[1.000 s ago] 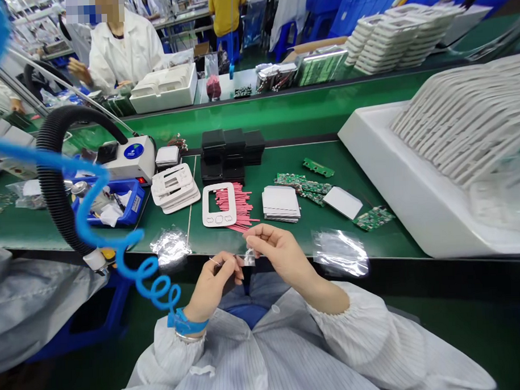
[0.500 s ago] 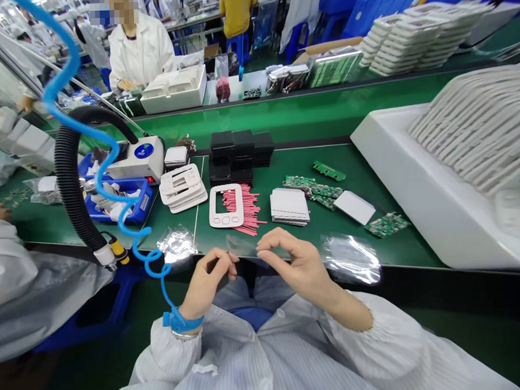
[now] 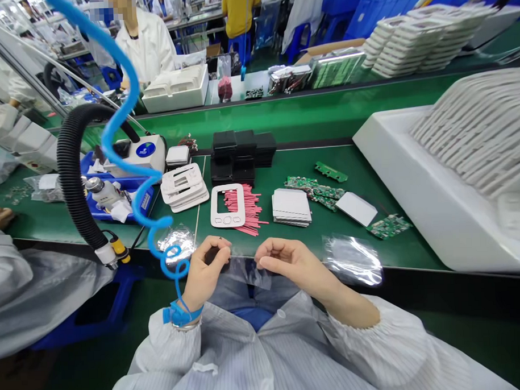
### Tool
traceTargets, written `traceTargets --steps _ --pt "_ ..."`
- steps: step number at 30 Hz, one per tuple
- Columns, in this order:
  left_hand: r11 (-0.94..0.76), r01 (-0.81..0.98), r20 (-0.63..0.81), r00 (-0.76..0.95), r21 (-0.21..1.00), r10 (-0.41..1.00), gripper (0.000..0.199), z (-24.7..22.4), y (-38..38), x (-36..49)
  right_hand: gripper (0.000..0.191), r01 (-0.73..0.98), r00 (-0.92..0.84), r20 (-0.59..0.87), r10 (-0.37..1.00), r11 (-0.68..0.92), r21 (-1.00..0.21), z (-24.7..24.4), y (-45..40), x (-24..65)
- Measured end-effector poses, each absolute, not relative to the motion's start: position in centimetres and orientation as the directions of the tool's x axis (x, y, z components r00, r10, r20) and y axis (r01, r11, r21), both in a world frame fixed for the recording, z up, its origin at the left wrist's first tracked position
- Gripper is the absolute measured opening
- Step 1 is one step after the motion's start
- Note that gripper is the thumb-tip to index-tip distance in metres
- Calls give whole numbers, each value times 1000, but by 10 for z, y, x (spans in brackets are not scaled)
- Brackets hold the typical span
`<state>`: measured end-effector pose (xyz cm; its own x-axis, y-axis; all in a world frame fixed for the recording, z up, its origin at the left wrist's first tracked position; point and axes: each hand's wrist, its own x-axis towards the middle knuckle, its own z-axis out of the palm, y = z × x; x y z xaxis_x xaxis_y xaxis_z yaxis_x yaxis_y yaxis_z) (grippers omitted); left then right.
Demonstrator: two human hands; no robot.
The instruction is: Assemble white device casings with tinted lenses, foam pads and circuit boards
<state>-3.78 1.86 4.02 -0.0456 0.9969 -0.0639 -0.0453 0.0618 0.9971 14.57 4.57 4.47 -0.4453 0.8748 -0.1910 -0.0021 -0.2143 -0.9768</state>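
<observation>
A small sheet of clear plastic film [image 3: 248, 273] hangs between my hands over the front edge of the bench. My left hand [image 3: 208, 269] pinches its left side between thumb and fingers, with a blue wrist strap [image 3: 181, 315] around the wrist. The upper right part of the film is in the closed fingers of my right hand [image 3: 290, 265]. Just beyond my hands lies a white frame [image 3: 228, 220] with a window, partly over a pile of pink strips [image 3: 253, 215]. A stack of white rectangular plates [image 3: 291, 206] is beyond my right hand.
More clear film lies on the right [image 3: 351, 260] and left [image 3: 176, 243]. Black blocks [image 3: 235, 156], white frames [image 3: 183, 189] and green circuit boards [image 3: 389, 226] lie around. A white foam box [image 3: 414, 224] stands right. A blue coiled cord [image 3: 133, 165] crosses a black hose [image 3: 67, 179].
Both hands have come down slightly onto the film, and it now hangs lower and shows more plainly between them. The right fingers have closed together. The blue cord has swung right.
</observation>
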Motion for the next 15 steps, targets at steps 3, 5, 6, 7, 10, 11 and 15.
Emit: traceTargets --steps 3,5,6,7,10,11,15 --pt "45 -11 -45 -5 999 999 18 42 18 -39 23 77 -479 -157 864 -137 -988 48 48 144" --pt "33 22 -33 22 999 999 19 43 17 -39 24 119 -496 -131 859 -82 -990 52 52 142" --pt "27 40 -28 33 999 999 20 44 17 -38 24 131 -513 -124 849 -65 -989 53 54 141" --pt "20 59 -22 38 998 999 20 44 16 -38 26 130 -541 -121 832 -60 -990 54 56 140" --pt "-16 133 10 46 991 999 20 43 16 -38 42 58 -670 -130 731 -123 -991 52 65 140" --pt "-37 163 29 50 986 998 19 43 16 -38 50 24 -712 -140 688 -176 -984 50 68 141" --pt "-146 283 127 84 948 988 17 39 16 -41 66 -13 -752 -271 602 -424 -906 43 75 141"
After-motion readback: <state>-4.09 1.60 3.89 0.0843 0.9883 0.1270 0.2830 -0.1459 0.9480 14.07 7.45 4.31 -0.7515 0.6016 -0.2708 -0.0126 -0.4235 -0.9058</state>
